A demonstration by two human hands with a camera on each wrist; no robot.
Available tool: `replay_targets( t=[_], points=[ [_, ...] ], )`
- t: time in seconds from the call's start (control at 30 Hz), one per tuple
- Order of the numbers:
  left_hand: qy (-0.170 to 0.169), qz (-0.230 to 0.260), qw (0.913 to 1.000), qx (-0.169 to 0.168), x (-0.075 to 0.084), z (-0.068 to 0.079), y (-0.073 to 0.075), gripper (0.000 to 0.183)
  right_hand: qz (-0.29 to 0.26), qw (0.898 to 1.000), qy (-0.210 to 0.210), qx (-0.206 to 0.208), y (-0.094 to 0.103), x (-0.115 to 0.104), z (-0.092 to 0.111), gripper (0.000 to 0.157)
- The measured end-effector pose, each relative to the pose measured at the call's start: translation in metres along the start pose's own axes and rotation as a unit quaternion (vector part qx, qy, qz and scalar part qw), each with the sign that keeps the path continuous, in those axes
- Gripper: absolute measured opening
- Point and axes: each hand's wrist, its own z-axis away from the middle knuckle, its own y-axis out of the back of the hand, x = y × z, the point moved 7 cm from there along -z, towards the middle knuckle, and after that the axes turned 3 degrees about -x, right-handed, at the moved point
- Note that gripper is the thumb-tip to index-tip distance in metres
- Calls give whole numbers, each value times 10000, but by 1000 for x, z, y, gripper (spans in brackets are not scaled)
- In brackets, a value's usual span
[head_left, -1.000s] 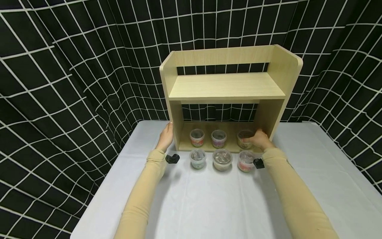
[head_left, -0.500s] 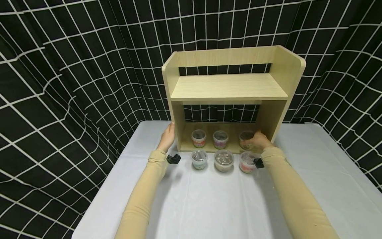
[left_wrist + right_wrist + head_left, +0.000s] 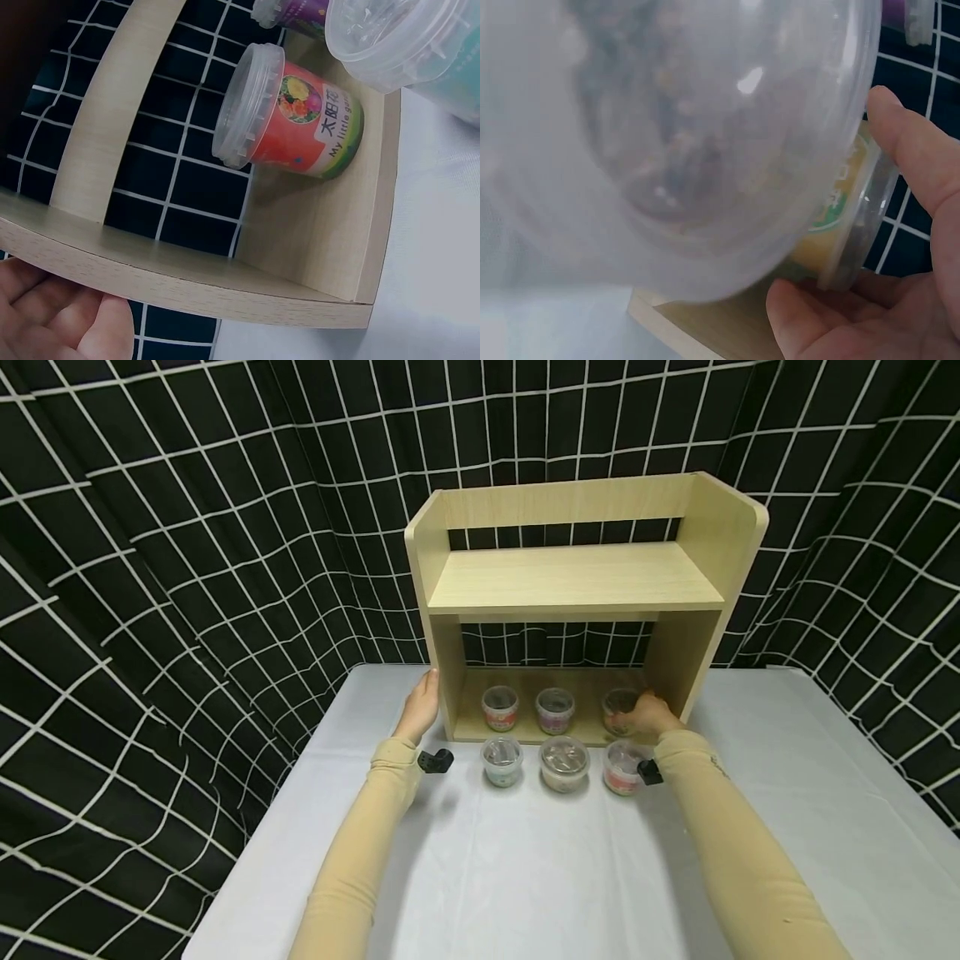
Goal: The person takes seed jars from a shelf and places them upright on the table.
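Observation:
My right hand (image 3: 651,714) holds a lidded plastic cup (image 3: 619,711) at the right end of the lower shelf. Its yellow and green label (image 3: 831,217) shows between thumb and fingers in the right wrist view. Against the outside of the wooden shelf unit's left panel (image 3: 441,685) rests my left hand (image 3: 419,708), fingers fairly straight. On that lower shelf a red-labelled cup (image 3: 307,116) stands at the left and a purple-labelled cup (image 3: 555,712) in the middle.
Three more lidded cups stand in a row on the white cloth before the shelf: a pale green one (image 3: 502,762), a whitish one (image 3: 564,764) and a pink-labelled one (image 3: 622,768). A black gridded curtain (image 3: 345,460) surrounds the table.
The head view has shifted slightly. My right hand stays at the right cup and my left hand at the side panel, with the cups in the same places.

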Motion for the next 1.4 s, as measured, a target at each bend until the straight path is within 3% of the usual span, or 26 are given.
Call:
replay_targets(
  t=[0.53,0.8,1.1,1.4],
  points=[
    [19,231,9997,-15,-9,2,-4,58,-354,9994,-31,18,3,0,4,108],
    [-32,181,9998,38,-7,4,-5,58,-269,9992,180,226,9,1,10,94],
    [-59,109,9999,87,-6,4,-5,57,-451,9948,578,708,16,3,15,84],
    [-133,-4,9998,114,-3,0,-2,57,-863,9805,1143,1344,33,-7,27,76]
  ],
)
